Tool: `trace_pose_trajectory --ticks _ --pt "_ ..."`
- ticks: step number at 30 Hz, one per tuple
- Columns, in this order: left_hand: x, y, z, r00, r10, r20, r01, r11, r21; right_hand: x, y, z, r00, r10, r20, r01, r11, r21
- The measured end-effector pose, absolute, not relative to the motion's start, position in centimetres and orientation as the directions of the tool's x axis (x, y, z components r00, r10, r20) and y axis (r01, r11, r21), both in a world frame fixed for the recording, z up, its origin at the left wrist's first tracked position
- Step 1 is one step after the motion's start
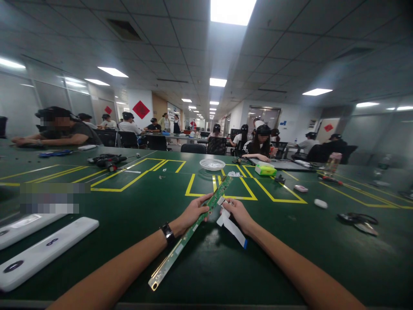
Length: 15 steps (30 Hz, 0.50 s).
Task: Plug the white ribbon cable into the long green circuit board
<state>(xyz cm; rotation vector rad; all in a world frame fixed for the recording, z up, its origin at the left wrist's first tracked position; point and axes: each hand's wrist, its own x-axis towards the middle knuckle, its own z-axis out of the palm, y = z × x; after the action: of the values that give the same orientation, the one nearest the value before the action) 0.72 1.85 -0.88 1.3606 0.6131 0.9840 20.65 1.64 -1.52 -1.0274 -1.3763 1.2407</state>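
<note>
My left hand (195,212) is closed around the middle of a long, narrow green circuit board (185,240), which slants from the lower left up to the far right above the table. The board's near end shows bare metal and a round hole. Close to the board's right edge, my right hand (238,212) pinches a white flat ribbon cable (232,228). The cable hangs down with a blue tip at its free end. Its upper end meets the board near my right fingertips; whether it is plugged in I cannot tell.
A clear round dish (212,164) stands beyond the board. Two long white cases (48,252) lie at the left. A green and yellow packet (265,169), a white earbud-like case (320,203) and a black cable bundle (358,219) lie right. Other people sit around the tables.
</note>
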Motion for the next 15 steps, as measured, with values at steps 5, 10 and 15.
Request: trace_pose_trajectory --ticks 5,10,15 --pt "0.55 1.29 -0.56 0.539 0.823 0.179 -0.218 -0.069 0.973 20.9 1.81 -1.79 -0.181 0.975 0.125 -0.023 0.123 -0.992" --pt "0.5 1.16 -0.75 0.585 0.796 0.152 -0.167 -0.065 0.984 21.29 2.1 -1.89 -0.179 0.973 0.142 0.047 0.153 -0.987" --pt "0.53 1.05 -0.56 0.57 0.802 0.177 -0.171 -0.094 0.981 21.37 2.16 -1.75 -0.194 0.974 0.12 0.09 0.14 -0.986"
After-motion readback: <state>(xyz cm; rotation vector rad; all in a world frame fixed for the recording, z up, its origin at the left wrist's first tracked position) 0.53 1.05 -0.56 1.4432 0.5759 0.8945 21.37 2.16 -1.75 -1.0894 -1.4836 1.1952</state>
